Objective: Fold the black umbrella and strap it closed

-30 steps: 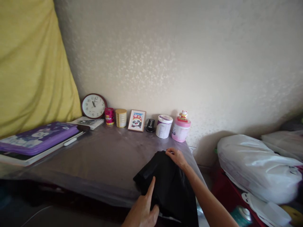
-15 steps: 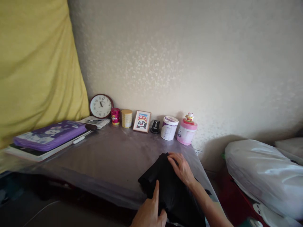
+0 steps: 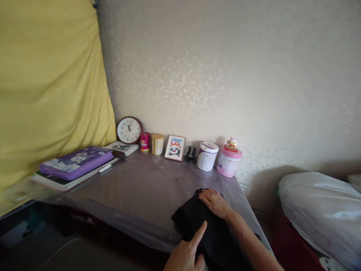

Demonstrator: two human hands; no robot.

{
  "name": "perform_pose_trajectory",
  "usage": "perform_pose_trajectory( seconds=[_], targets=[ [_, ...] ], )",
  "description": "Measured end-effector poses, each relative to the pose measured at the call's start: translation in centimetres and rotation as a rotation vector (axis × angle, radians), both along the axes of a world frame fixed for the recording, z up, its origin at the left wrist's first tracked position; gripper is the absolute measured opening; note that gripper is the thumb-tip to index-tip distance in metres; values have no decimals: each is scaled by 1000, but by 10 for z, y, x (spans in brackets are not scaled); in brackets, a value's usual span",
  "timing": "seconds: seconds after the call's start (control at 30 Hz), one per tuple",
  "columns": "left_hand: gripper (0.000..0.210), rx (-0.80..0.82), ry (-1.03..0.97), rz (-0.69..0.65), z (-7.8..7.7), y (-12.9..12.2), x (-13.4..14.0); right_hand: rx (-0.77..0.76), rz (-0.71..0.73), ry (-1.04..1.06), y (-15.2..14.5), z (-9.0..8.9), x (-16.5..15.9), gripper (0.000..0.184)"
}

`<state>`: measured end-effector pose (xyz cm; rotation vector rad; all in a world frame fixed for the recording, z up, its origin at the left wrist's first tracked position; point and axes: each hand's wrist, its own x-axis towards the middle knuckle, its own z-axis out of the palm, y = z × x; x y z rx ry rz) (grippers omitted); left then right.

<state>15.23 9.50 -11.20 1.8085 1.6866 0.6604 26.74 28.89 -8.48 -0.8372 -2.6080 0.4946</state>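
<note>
A dark, folded piece of black cloth [image 3: 217,235] lies over the near right part of the table; its exact kind is hard to make out. On its far edge rests my right hand [image 3: 216,203], palm down, with fingers stretched flat over the fabric. My left hand [image 3: 186,252] is at the near edge of the cloth. Its index finger points out over the fabric, while the thumb is bent against it and the other fingers are curled out of sight around the edge.
Along the wall stand a clock [image 3: 129,130], a pink can [image 3: 144,142], a yellow-lidded tin [image 3: 157,145], a picture frame [image 3: 175,148], a white tub [image 3: 207,157] and a pink tub [image 3: 229,162] with a figurine. A purple case [image 3: 76,162] lies left; a plastic-wrapped bundle [image 3: 318,207] sits right.
The view has turned slightly left. My right hand has flattened across the cloth's far edge, and my left index finger now reaches further right over the fabric.
</note>
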Motion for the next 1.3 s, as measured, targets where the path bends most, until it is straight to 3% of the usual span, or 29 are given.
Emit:
perform_pose_trajectory(
  seconds=[0.1, 0.27, 0.57, 0.77, 0.87, 1.07, 1.3],
  targets=[
    [71, -12, -55, 22, 2, -2, 1, 19, -91, 48, 13, -1, 3, 24],
    [70, -24, -68, 61, 4, -4, 1, 99, -391, 142, 21, -3, 34, 25],
    [63, -37, -84, 152, 12, -9, 17, 47, -784, 135, -18, -10, 134, 28],
    [63, -51, -98, 145, 10, -7, 21, -419, -809, 260, -50, -18, 145, 31],
    [63, -63, -88, 142, 9, -7, 21, -530, -800, 342, -60, -20, 141, 31],
    [62, -93, -130, 123, 14, -7, 19, -572, -809, 484, -68, -21, 135, 36],
    [60, -138, -134, 122, 24, -10, 19, -356, -796, 309, -60, -32, 138, 37]
  ],
)
